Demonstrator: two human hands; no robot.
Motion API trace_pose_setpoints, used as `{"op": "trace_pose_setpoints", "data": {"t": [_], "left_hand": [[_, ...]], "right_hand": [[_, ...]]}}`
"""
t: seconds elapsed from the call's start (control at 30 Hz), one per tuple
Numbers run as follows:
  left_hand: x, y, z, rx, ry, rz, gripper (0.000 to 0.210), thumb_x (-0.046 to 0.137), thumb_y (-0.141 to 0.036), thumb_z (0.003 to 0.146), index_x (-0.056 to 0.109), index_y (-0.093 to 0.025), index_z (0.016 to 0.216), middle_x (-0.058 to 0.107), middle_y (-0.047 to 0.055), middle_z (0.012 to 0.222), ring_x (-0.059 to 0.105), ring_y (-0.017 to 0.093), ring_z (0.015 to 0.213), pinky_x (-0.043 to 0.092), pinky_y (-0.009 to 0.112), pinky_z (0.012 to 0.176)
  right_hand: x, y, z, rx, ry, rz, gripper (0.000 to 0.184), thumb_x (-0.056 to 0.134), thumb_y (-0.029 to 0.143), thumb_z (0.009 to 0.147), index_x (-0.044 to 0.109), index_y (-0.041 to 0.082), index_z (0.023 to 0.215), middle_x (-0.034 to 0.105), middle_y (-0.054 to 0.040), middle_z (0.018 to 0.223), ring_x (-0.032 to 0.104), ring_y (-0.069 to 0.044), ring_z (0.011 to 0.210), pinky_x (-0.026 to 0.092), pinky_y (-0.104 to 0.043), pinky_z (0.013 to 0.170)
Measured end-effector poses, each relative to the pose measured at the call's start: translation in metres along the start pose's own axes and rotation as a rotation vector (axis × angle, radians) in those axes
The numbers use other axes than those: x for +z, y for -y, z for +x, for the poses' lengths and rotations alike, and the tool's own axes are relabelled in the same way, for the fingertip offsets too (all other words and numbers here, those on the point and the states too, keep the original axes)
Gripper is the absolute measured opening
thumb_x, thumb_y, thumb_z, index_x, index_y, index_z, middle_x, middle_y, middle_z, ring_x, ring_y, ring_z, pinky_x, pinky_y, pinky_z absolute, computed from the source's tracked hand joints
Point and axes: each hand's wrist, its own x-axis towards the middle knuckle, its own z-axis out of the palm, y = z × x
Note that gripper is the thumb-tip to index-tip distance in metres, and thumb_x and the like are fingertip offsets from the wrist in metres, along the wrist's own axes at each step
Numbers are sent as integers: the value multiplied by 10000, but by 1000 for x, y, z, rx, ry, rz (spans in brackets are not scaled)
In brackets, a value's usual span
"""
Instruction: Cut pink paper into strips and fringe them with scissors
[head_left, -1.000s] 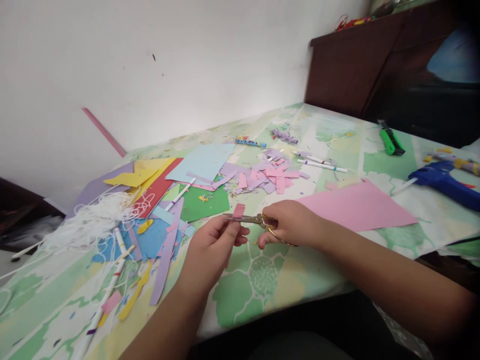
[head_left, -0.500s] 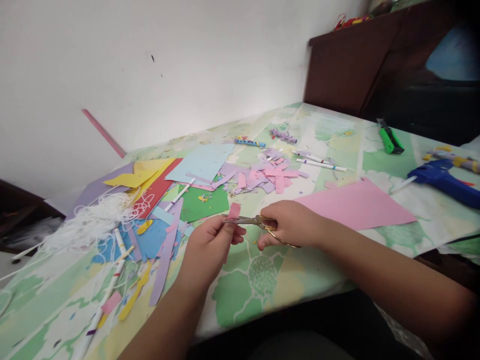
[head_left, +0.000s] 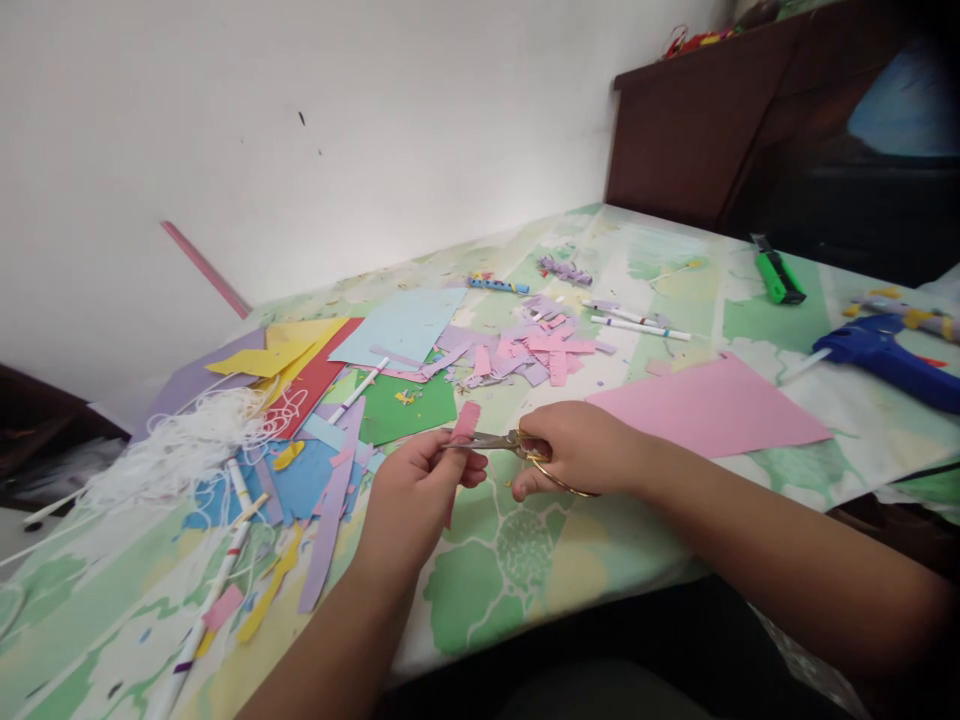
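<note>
A narrow strip of pink paper (head_left: 468,419) is pinched between the thumb and fingers of my left hand (head_left: 422,490). Its upper end sticks up above the fingers, and a lower end hangs below them. Gold-handled scissors (head_left: 499,441) are gripped in my right hand (head_left: 570,447), which is closed around the handles. Their metal blades point left and lie across the pink strip, close to my left thumb. Whether the blades are fully closed on the paper is hard to see. Both hands are just above the table's near side.
Pink and purple paper scraps (head_left: 540,350) lie behind my hands. White string (head_left: 202,435) tangles at left, near coloured sheets and markers (head_left: 217,590). On the right are a pink sheet (head_left: 712,405), a blue glue gun (head_left: 889,360) and a green cutter (head_left: 778,272).
The upper end of the pink strip stands slightly higher and leans more to the right. Both hands keep nearly the same place, and the scissors remain across the strip.
</note>
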Motion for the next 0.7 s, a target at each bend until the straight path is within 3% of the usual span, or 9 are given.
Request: {"op": "trace_pose_setpoints", "data": {"t": [0.13, 0.33, 0.7], "left_hand": [[1, 0, -1, -21, 33, -43, 210, 471, -333, 680, 566, -156, 742, 612, 29, 654, 582, 146, 605, 368, 159, 338], [3, 2, -1, -5, 38, -73, 168, 473, -292, 688, 575, -159, 707, 620, 14, 650, 577, 114, 589, 447, 210, 525], [0, -10, -1, -148, 68, -49, 196, 499, -319, 657, 581, -145, 693, 628, 33, 652, 567, 121, 554, 410, 196, 440]], "right_hand": [[1, 0, 1, 25, 7, -14, 532, 357, 700, 544, 471, 187, 633, 497, 2, 566, 381, -101, 475, 205, -196, 420], [1, 1, 2, 42, 26, -75, 555, 314, 714, 552, 470, 185, 613, 504, -7, 549, 400, -113, 484, 210, -200, 420], [-1, 3, 4, 58, 45, -88, 566, 316, 722, 537, 476, 180, 568, 498, -2, 505, 381, -100, 448, 210, -199, 404]]}}
